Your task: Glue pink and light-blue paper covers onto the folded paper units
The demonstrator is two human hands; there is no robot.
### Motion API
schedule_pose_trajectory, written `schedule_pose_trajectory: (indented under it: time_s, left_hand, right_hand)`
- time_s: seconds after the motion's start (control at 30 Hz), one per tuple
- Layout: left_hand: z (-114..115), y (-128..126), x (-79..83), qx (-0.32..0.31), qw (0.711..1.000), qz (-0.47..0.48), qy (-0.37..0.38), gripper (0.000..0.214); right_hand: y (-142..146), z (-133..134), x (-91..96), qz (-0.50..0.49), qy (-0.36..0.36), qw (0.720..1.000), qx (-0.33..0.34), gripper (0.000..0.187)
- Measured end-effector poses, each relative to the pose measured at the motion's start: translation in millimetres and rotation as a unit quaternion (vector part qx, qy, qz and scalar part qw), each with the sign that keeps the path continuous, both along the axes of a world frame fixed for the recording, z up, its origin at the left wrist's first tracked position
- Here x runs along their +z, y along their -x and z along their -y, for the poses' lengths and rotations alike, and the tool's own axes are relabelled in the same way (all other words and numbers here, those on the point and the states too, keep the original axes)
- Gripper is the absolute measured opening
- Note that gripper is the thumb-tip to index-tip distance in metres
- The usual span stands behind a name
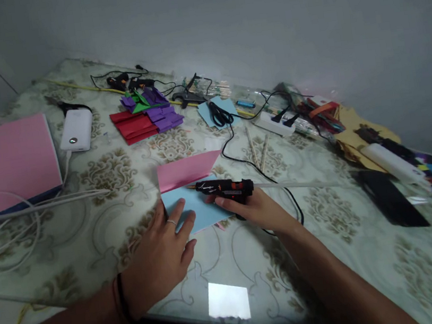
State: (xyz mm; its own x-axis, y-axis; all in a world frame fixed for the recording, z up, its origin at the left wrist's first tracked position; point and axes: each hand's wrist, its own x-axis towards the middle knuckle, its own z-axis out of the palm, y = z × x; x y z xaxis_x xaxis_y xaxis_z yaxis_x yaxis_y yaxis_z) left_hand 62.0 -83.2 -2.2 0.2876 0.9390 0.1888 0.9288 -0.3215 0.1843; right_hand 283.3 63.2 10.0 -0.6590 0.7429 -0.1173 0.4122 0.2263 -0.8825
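Note:
My right hand [252,208] is wrapped round the grip of a black hot glue gun [223,186], a long glue stick [283,183] poking out of its back. The nozzle points left, close to the fold between a pink paper flap [187,170] and a light blue paper panel [207,214]. On the left part of the blue panel rests my left hand [167,249], fingers spread and pressing it to the table; a ring and dark wristbands show on it. Whether the nozzle touches the paper I cannot tell.
Behind the papers lie red folded paper [134,126] and purple folded paper [165,116]. A white power bank [77,129] sits beside a pink sheet [6,159] at left. The gun's black cord [235,154] runs back towards a white power strip [277,123]. A black phone [392,199] lies right.

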Motion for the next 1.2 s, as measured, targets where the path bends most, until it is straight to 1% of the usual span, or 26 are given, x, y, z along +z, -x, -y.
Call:
schedule_pose_trajectory:
  time_s: [0.13, 0.27, 0.43, 0.57, 0.63, 0.73, 0.87, 0.93, 1.03, 1.2]
  left_hand:
    - [-0.2, 1.5, 3.4, 0.016, 1.000, -0.020, 0.011, 0.044]
    - [0.0, -1.1, 7.6, 0.029, 0.999, -0.030, -0.007, 0.045]
    - [-3.2, -5.7, 5.4, -0.004, 0.998, -0.065, -0.006, 0.046]
    - [-5.0, -6.8, 3.4, -0.014, 0.997, -0.080, -0.004, 0.046]
    - [-5.6, -6.2, 3.4, -0.017, 0.996, -0.084, -0.005, 0.046]
    - [-6.1, -4.0, 3.5, -0.029, 0.996, -0.089, -0.005, 0.046]
    - [-4.9, -0.2, 1.0, -0.037, 0.995, -0.094, 0.009, 0.047]
    - [-2.7, 1.5, -2.4, -0.036, 0.995, -0.093, 0.013, 0.047]
    - [2.0, 3.8, -8.1, -0.041, 0.995, -0.094, 0.011, 0.048]
    - [6.5, 5.5, -10.2, -0.046, 0.992, -0.113, -0.018, 0.042]
  right_hand:
    - [-0.4, 0.0, -2.0, 0.014, -0.016, 1.000, 0.002, 0.042]
    - [0.8, -0.4, -1.8, 0.016, -0.016, 1.000, 0.004, 0.040]
    - [9.7, -1.3, 6.9, 0.013, -0.071, 0.997, 0.005, 0.038]
    - [22.0, -0.3, 14.0, 0.012, -0.103, 0.995, 0.003, 0.036]
    - [28.4, 0.4, 14.6, 0.003, -0.092, 0.995, 0.024, 0.036]
    - [36.9, 0.1, 11.3, -0.005, -0.050, 0.997, 0.062, 0.038]
    - [44.7, -2.9, 3.5, -0.001, -0.016, 0.997, 0.073, 0.039]
    - [46.9, -4.7, 0.8, -0.004, -0.022, 0.996, 0.085, 0.040]
    - [48.7, -6.6, 0.2, 0.011, -0.048, 0.994, 0.102, 0.040]
    - [50.4, -6.8, 2.3, 0.023, -0.062, 0.993, 0.094, 0.037]
